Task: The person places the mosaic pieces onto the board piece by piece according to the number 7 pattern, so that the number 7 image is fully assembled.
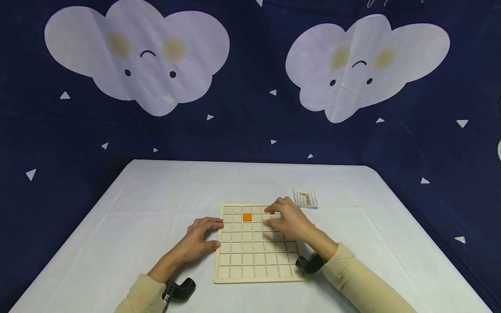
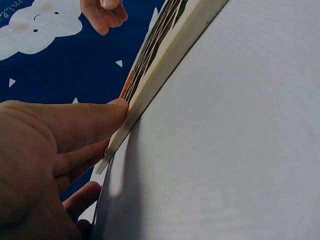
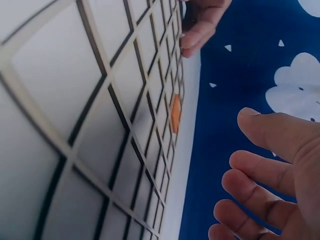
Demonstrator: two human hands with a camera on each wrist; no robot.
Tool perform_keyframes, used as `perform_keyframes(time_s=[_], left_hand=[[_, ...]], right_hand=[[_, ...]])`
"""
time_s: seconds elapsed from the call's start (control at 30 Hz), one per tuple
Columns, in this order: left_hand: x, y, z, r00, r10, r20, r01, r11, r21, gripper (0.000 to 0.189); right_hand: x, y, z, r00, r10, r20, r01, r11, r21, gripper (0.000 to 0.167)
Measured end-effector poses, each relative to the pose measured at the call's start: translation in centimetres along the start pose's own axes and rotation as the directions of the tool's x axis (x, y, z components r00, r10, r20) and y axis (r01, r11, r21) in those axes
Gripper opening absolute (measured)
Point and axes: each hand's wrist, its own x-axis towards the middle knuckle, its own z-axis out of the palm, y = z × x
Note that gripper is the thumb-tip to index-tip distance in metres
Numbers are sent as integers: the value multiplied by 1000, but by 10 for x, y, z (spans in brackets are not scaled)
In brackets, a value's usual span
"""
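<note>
One grid board [image 1: 248, 260], its edge touching the parted fingers of the left hand [image 1: 197, 241]; one orange tile [image 1: 247, 217], in a square left of the spread, empty fingers of the right hand [image 1: 287, 221]; tile-laying was apparently in hand, and the next move probably called for fetching another.

matt wooden grid board [image 1: 236, 259], smooth tile [image 1: 247, 217], creased cloth table cover [image 1: 98, 243], cloth sleeves [image 1: 368, 282], plastic wrist mounts [image 1: 184, 290]
</note>
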Motion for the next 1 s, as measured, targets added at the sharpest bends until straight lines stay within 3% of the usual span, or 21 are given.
perform_keyframes(time_s=[1.0], left_hand=[[0,-1,0,1000,5,-12,-6,999,-37,45]], right_hand=[[-45,40,-36,985,105,-138,-103,995,18,34]])
